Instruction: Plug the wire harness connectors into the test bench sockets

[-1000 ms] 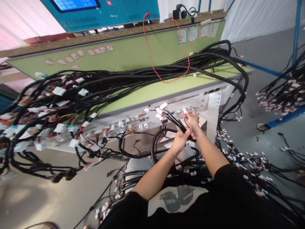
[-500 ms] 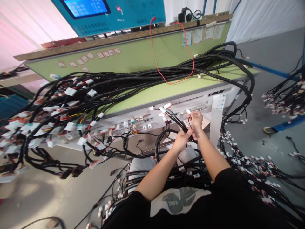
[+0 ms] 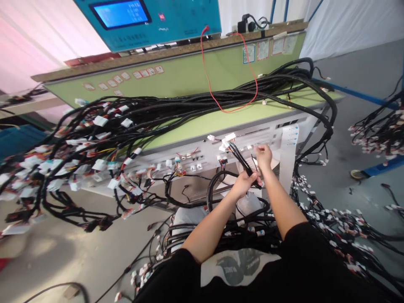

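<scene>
My left hand (image 3: 244,184) is closed around a wire harness (image 3: 243,160), a bundle of black-sleeved wires. The harness slants up and to the left, and its white connectors (image 3: 227,141) fan out in front of the white test panel (image 3: 268,141). My right hand (image 3: 264,157) is raised beside the bundle, close to the panel, with its fingers curled together. Whatever those fingertips hold, if anything, is too small to make out. A thin black wire (image 3: 253,160) stands between the two hands. Left of the harness, another connector with coloured wires (image 3: 222,160) is at the panel.
Black harnesses (image 3: 189,101) lie along the green bench (image 3: 189,122), with many white connectors hanging at the left. A blue tester (image 3: 176,25) stands on the shelf above, a red wire (image 3: 209,80) looping down from it. More harnesses (image 3: 341,227) cover the floor at right.
My right hand has moved slightly right, away from the harness and my left hand. The left hand keeps its grip, and the connector ends have swung a little to the right.
</scene>
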A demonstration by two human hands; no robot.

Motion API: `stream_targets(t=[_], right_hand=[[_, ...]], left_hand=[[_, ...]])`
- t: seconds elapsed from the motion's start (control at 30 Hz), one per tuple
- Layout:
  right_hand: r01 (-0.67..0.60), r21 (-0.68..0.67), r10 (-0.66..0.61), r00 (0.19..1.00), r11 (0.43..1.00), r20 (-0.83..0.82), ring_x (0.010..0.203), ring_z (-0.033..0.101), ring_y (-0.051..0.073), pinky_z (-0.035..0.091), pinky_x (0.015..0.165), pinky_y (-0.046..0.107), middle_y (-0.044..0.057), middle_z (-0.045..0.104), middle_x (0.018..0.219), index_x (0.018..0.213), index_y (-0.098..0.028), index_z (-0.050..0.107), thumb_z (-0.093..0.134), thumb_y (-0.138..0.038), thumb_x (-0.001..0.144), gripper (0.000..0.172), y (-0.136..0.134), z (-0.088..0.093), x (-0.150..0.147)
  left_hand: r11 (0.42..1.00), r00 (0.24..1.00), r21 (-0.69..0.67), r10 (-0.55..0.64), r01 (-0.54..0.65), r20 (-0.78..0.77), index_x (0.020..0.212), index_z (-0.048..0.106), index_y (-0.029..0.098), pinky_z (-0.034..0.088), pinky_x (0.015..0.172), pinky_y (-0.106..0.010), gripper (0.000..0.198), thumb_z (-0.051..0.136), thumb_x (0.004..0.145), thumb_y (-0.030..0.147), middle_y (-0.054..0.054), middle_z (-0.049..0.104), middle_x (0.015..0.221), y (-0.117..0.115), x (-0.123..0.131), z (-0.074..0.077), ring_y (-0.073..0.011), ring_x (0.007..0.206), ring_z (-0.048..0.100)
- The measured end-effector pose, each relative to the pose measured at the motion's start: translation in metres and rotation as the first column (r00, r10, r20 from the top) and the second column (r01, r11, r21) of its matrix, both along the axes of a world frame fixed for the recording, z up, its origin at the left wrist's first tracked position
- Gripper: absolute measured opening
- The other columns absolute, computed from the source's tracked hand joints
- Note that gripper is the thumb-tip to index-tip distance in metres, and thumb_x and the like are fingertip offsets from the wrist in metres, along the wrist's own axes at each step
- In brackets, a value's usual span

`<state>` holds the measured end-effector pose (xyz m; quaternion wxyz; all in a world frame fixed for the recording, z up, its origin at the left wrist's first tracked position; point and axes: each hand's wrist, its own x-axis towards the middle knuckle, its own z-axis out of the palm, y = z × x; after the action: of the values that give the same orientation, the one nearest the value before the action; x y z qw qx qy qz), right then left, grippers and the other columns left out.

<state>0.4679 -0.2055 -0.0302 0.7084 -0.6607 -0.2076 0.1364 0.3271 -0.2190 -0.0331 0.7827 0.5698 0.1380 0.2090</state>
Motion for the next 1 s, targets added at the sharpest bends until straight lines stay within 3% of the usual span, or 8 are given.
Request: stream_targets(t=[0.1, 0.17, 0.23, 0.43, 0.57, 0.7, 0.87, 1.0], right_hand=[[-0.257, -0.006, 0.257, 0.963, 0.966, 0.082, 0.085, 0.057, 0.016, 0.046, 0.074, 0.028, 0.003, 0.062, 0.087, 0.083, -0.019, 0.058, 0.06, -0.041, 0.071, 0.025, -0.011, 0.028, -0.008], [-0.527, -0.029, 0.528, 0.845, 0.849, 0.082, 0.079, 0.057, 0.015, 0.045, 0.071, 0.026, 0.002, 0.063, 0.086, 0.087, -0.019, 0.06, 0.06, -0.041, 0.072, 0.026, -0.015, 0.045, -0.018], [-0.649, 0.026, 0.649, 0.76, 0.76, 0.018, 0.068, 0.055, 0.012, 0.044, 0.065, 0.024, 0.001, 0.061, 0.075, 0.081, -0.017, 0.061, 0.062, -0.039, 0.072, 0.024, -0.017, 0.056, -0.025], [-0.393, 0.434, 0.536, 0.795, 0.811, -0.282, 0.054, 0.048, 0.009, 0.043, 0.056, 0.022, -0.003, 0.048, 0.063, 0.074, -0.018, 0.048, 0.061, -0.034, 0.074, 0.02, -0.037, 0.06, -0.012], [-0.301, 0.514, 0.463, 0.859, 0.803, -0.219, 0.058, 0.049, 0.01, 0.046, 0.061, 0.024, -0.002, 0.048, 0.068, 0.094, -0.022, 0.053, 0.051, -0.04, 0.083, 0.021, -0.053, 0.054, 0.0], [-0.158, 0.575, 0.366, 0.891, 0.803, -0.267, 0.055, 0.046, 0.008, 0.045, 0.059, 0.021, -0.002, 0.046, 0.068, 0.094, -0.023, 0.053, 0.048, -0.04, 0.086, 0.019, -0.055, 0.04, 0.012], [-0.034, 0.538, 0.343, 0.805, 0.842, -0.485, 0.043, 0.035, 0.005, 0.036, 0.044, 0.017, -0.005, 0.042, 0.059, 0.086, -0.02, 0.05, 0.052, -0.035, 0.085, 0.016, -0.046, 0.02, 0.037], [-0.11, 0.347, 0.285, 0.812, 0.932, -0.51, 0.039, 0.035, 0.004, 0.034, 0.04, 0.016, -0.006, 0.043, 0.052, 0.081, -0.016, 0.051, 0.056, -0.028, 0.082, 0.013, -0.043, 0.018, 0.055]], left_hand=[[0.998, 0.998, 0.054, -0.008, 0.011, -0.062, 0.08, 0.052, 0.012, 0.049, 0.065, -0.029, 0.042, 0.065, 0.07, 0.052, -0.003, 0.061, 0.065, 0.002, -0.001, -0.001, -0.0142, 0.061, 0.061], [0.993, 0.994, 0.105, -0.048, 0.059, -0.099, 0.079, 0.053, 0.012, 0.049, 0.067, -0.028, 0.042, 0.064, 0.071, 0.052, -0.004, 0.061, 0.065, 0.004, -0.003, 0.001, -0.0139, 0.062, 0.061], [0.985, 0.99, 0.142, -0.086, 0.102, -0.115, 0.081, 0.055, 0.011, 0.049, 0.069, -0.028, 0.041, 0.063, 0.072, 0.05, -0.006, 0.063, 0.067, 0.006, -0.004, 0.003, -0.0142, 0.065, 0.062], [0.998, 0.998, 0.06, 0.028, -0.025, -0.052, 0.112, 0.048, 0.014, 0.051, 0.067, -0.031, 0.054, 0.068, 0.07, 0.042, -0.004, 0.065, 0.072, 0.004, -0.003, 0.0, -0.0162, 0.063, 0.064], [0.997, 0.997, 0.014, 0.079, -0.078, -0.012, 0.113, 0.048, 0.014, 0.051, 0.068, -0.03, 0.055, 0.069, 0.069, 0.039, -0.005, 0.067, 0.079, 0.0, 0.001, -0.004, -0.0164, 0.067, 0.065], [0.996, 0.996, -0.012, 0.088, -0.088, 0.003, 0.105, 0.052, 0.014, 0.051, 0.068, -0.031, 0.046, 0.07, 0.068, 0.036, -0.003, 0.065, 0.078, -0.003, 0.005, -0.01, -0.0164, 0.067, 0.065], [0.972, 0.976, -0.095, 0.218, -0.216, 0.003, 0.085, 0.053, 0.015, 0.051, 0.063, -0.03, 0.032, 0.071, 0.067, 0.035, 0.0, 0.06, 0.07, -0.006, 0.013, -0.018, -0.0161, 0.062, 0.064], [0.955, 0.964, -0.132, 0.261, -0.264, -0.039, 0.086, 0.053, 0.016, 0.049, 0.062, -0.028, 0.034, 0.071, 0.065, 0.036, 0.001, 0.059, 0.071, -0.007, 0.019, -0.021, -0.0152, 0.061, 0.064]])
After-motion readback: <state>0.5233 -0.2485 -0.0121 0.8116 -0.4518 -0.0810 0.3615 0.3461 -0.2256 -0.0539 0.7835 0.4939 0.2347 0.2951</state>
